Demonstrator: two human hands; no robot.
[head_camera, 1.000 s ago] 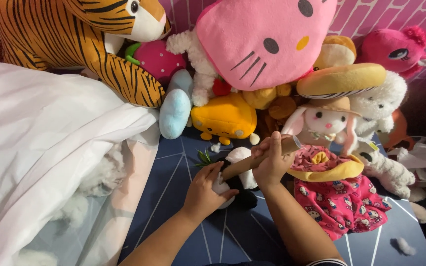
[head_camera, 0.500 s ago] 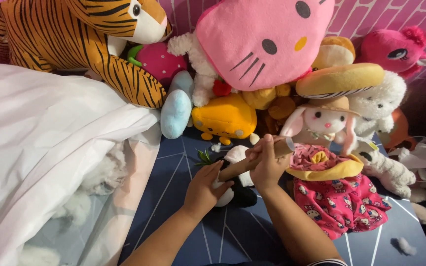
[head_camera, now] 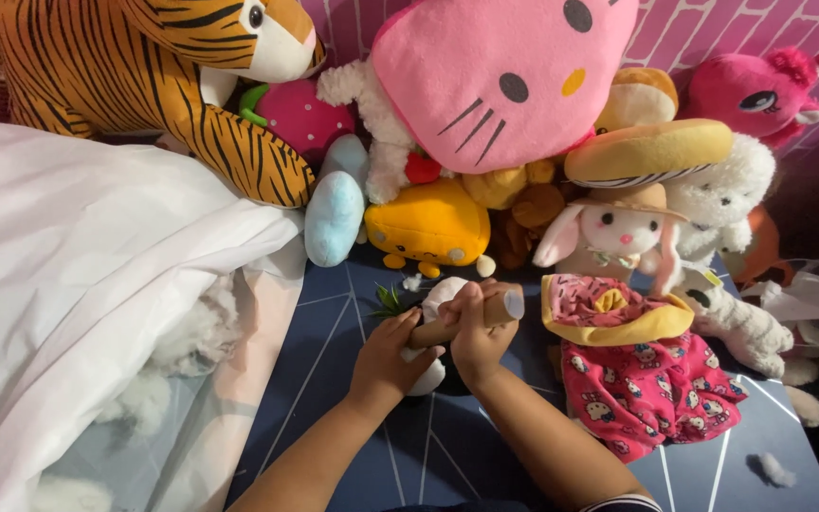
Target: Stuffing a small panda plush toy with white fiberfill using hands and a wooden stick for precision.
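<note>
Brown and tube-shaped, a wooden stick [head_camera: 471,318] sits just below the middle of the frame, and the right hand [head_camera: 476,334] has its grip wrapped tight around it. Left hand [head_camera: 386,358], fingers curled, presses on a small white and black plush toy [head_camera: 428,370] lying on the dark blue sheet [head_camera: 334,379] right under the stick. Lower right, a pink patterned cloth [head_camera: 651,393] lies beside a bunny plush in a hat [head_camera: 609,232]. Up top centre, a big pink cat-face cushion [head_camera: 500,81]; upper left, a striped tiger plush [head_camera: 144,76] above a white sheet [head_camera: 68,265].
</note>
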